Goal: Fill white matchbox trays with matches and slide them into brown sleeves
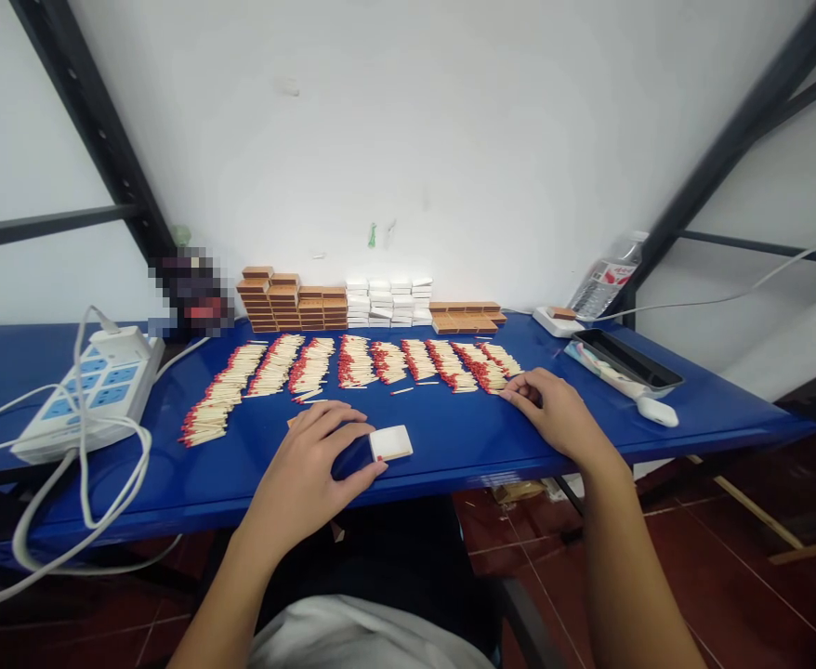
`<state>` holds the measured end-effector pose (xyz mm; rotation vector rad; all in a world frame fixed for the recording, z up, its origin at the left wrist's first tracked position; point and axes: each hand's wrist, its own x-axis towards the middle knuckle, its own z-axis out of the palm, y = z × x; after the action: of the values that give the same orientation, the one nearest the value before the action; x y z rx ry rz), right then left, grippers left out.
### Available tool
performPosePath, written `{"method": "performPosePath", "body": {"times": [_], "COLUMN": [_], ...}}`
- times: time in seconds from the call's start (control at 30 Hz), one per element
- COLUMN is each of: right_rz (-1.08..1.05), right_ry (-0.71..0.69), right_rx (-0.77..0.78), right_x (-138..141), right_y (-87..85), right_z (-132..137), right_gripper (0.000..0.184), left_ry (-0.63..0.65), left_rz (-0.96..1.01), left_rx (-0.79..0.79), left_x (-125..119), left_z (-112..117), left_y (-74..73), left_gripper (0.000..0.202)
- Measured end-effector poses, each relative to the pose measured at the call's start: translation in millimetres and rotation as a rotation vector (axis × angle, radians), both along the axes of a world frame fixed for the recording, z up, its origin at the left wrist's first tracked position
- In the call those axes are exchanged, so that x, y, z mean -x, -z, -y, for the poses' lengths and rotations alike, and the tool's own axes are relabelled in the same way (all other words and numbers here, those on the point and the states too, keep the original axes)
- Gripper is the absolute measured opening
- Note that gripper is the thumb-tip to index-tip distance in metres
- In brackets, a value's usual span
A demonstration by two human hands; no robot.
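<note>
My left hand (pixel 314 465) rests on the blue table (pixel 171 483), fingers curved, its fingertips touching a small white matchbox tray (pixel 391 443). My right hand (pixel 554 409) lies on the table at the right end of the rows of red-tipped matches (pixel 352 364), its fingers bent and pinching at the nearest pile (pixel 495 367). Whether it has matches in its grip is hidden. A few loose matches (pixel 401 391) lie between the rows and the tray.
Stacks of brown matchbox sleeves (pixel 289 302), white trays (pixel 388 302) and flat brown boxes (pixel 465 318) line the wall. A white power strip (pixel 91 390) with cables lies left. A black tray (pixel 627 360), a white mouse-like object (pixel 657 412) and a plastic bottle (pixel 607 277) sit right.
</note>
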<state>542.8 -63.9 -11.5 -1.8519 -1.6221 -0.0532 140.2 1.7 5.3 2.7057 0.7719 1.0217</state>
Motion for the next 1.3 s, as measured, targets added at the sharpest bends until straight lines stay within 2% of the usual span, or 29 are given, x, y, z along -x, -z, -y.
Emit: {"method": "performPosePath", "body": {"times": [0.33, 0.47, 0.6, 0.77, 0.87, 0.97, 1.07, 1.17, 1.23, 1.3], "right_rz": [0.003, -0.025, -0.082, -0.085, 0.003, 0.127, 0.193, 0.158, 0.074, -0.012], "right_ry": [-0.023, -0.053, -0.113, -0.297, -0.378, -0.379, -0.38, -0.418, -0.444, -0.408], "right_rx": [0.059, 0.052, 0.043, 0.039, 0.024, 0.001, -0.01, -0.009, 0.001, -0.006], "right_x": [0.9, 11.4, 44.9, 113.1, 146.2, 164.6, 173.7, 175.7, 168.7, 151.1], "right_y": [-4.7, -9.7, -22.0, -37.9, -38.7, -31.5, -23.3, -23.5, -28.7, -34.3], "right_z": [9.7, 14.5, 21.2, 26.8, 25.1, 19.3, 14.2, 14.3, 16.0, 16.4], "right_gripper": [0.042, 0.037, 0.028, 0.017, 0.012, 0.01, 0.011, 0.012, 0.013, 0.016], "left_ry": [0.001, -0.001, 0.002, 0.026, 0.045, 0.057, 0.058, 0.053, 0.051, 0.047], "left_rz": [0.01, 0.001, 0.008, 0.021, 0.039, 0.048, 0.042, 0.029, 0.022, 0.024], "left_rx": [-0.001, -0.002, -0.006, -0.04, -0.054, -0.06, -0.062, -0.056, -0.052, -0.052], "left_x": [-0.3, -1.1, -0.4, 0.0, -0.7, -1.1, -0.9, -0.4, -0.2, -0.2], "left_z": [-0.9, -1.2, -1.2, -0.6, -0.1, 0.4, 0.7, 0.8, 0.7, 0.5], "left_y": [-0.1, -0.3, 0.1, -0.9, -2.1, -2.9, -3.3, -3.5, -3.3, -2.7], "left_gripper": [0.023, 0.023, 0.024, 0.025, 0.026, 0.026, 0.025, 0.023, 0.024, 0.024]}}
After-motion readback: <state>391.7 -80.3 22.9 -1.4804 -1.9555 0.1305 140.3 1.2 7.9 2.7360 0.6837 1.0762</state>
